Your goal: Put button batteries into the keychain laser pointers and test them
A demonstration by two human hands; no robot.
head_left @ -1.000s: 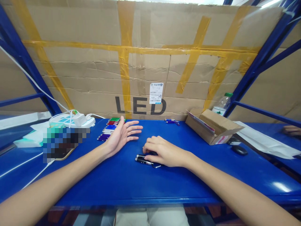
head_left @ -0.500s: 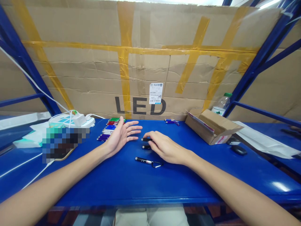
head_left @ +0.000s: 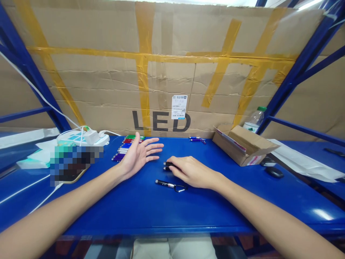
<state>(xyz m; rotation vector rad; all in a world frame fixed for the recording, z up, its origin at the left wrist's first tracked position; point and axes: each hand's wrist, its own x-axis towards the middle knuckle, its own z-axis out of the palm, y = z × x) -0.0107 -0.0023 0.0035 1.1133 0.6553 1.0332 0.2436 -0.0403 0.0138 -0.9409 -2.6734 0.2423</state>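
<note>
My right hand [head_left: 191, 172] is closed over two slim black laser pointers [head_left: 167, 166]; only their silver-tipped left ends show, side by side and touching, with the rest hidden under my fingers. Nearer to me lies a third black laser pointer [head_left: 165, 183] on the blue table, a carabiner clip [head_left: 180, 188] at its right end. My left hand [head_left: 137, 154] is open, palm turned inward, thumb up and fingers spread, holding nothing. Just behind it is a column of laser pointers [head_left: 120, 157] in purple, white, blue, red and green, partly covered by the hand.
Blue pointers [head_left: 196, 139] lie at the back of the table [head_left: 151, 212]. A large cardboard sheet [head_left: 113, 86] stands behind. To the right are an open carton [head_left: 250, 144], a bottle [head_left: 254, 120] and a black mouse [head_left: 274, 172]. A power strip [head_left: 102, 139] and phone [head_left: 72, 175] sit left.
My right hand has drawn the farther black pointer slightly toward me, closing the gap to the second one. The left hand stays spread in about the same place.
</note>
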